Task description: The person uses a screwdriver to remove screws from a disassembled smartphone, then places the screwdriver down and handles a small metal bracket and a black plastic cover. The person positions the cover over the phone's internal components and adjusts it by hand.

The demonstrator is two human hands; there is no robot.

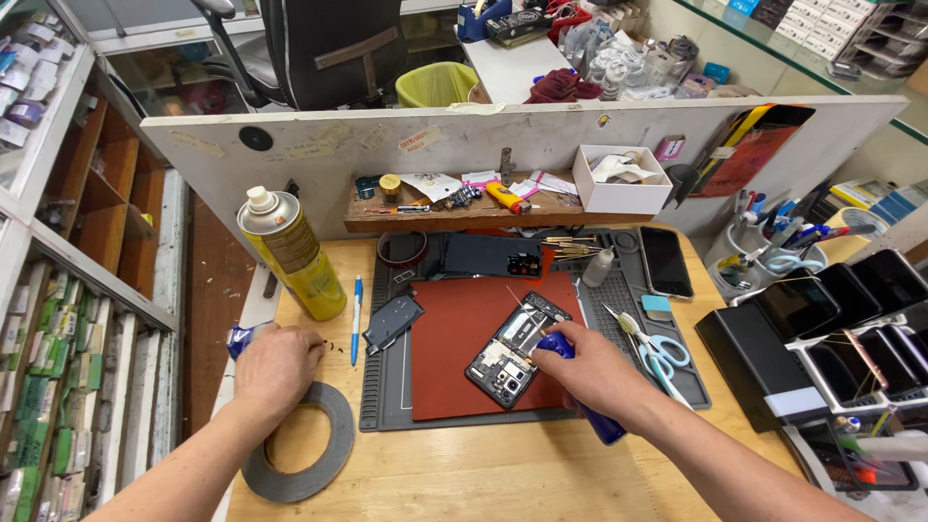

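Solvent on an opened phone

Right hand (597,372) grips a blue bottle (592,416), nozzle over the opened phone (515,349) on the red mat (454,348). Left hand (277,365) rests closed on something blue at the desk edge. Best dosed sparingly, nozzle kept steady.

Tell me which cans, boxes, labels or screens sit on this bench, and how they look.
Spray can: back left, yellow cylinder, white cap, brown label.
White box: on shelf, open, rectangular.
Phone: right of mat, dark screen.
Phone row: right rack, black screens.
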